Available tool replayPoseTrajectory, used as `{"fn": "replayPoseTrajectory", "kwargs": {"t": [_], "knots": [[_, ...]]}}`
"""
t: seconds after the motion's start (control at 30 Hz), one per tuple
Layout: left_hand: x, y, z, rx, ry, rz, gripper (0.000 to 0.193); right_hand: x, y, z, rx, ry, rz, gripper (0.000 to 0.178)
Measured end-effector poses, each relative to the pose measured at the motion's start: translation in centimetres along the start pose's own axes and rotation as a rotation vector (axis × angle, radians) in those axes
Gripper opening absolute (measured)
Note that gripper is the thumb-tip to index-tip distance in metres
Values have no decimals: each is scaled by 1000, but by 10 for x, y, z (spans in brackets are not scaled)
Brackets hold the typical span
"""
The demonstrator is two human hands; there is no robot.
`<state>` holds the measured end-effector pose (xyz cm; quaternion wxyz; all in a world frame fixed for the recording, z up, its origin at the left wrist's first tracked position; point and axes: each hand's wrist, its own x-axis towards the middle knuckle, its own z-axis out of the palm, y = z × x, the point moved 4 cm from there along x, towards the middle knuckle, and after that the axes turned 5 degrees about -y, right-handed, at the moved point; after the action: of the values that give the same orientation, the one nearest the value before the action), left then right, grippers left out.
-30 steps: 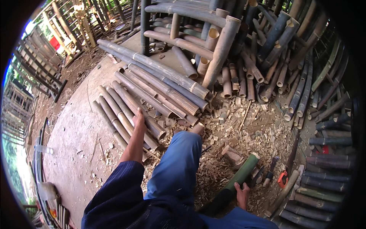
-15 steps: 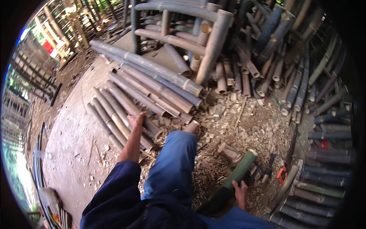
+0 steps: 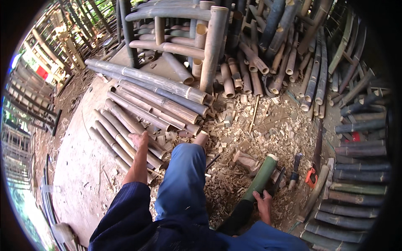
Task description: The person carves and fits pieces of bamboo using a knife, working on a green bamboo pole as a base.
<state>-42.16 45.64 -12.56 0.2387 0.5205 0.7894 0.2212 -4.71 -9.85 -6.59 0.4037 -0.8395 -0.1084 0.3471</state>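
My left hand (image 3: 140, 142) rests over a brown bamboo pole (image 3: 125, 117) in the row on the ground, its fingers on one side and thumb on the other. To the right, a green bamboo pole (image 3: 262, 175) slants up from my lap, pale at its cut end and black lower down. My right hand (image 3: 264, 204) is closed against its right side, near where green meets black. A dark blade (image 3: 279, 179) lies along the pole just above that hand; whether the hand also touches its handle is hidden.
Wood chips (image 3: 284, 134) cover the ground around a wooden block (image 3: 247, 162). A sheathed tool (image 3: 295, 171) and an orange-handled saw (image 3: 311, 175) lie on the right, beside stacked dark poles (image 3: 360, 175). Behind stands a bamboo rack (image 3: 213, 50) with upright cut pieces nearby.
The view has shifted, so the scene sits further left. My left hand stays on the same poles, and my right hand stays at the green pole.
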Motion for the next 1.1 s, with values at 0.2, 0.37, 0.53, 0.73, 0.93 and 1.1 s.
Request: {"fn": "replayPoseTrajectory", "kwargs": {"t": [0.2, 0.37, 0.53, 0.73, 0.93, 1.1], "knots": [[-33, 70, 13, 191, -145, 241, 63, 1, 17, -6, -33, -30, 108, 71], [-10, 42, 95, -821, -545, -425, 68, 9, 23, -10, -124, -108, 153, 78], [-1, 17, 98, -1037, -440, -375, 69, -1, 1, -3, -57, -101, 135, 82], [-18, 32, 38, -1059, -476, -475, 68, 3, 9, -7, 40, -146, 217, 98], [5, 16, 32, -699, -344, -409, 71, 7, 13, -5, 27, -164, 238, 97], [-55, 89, 28, 187, 47, 147, 85, 12, 43, -14, 35, -103, 242, 101]]}}
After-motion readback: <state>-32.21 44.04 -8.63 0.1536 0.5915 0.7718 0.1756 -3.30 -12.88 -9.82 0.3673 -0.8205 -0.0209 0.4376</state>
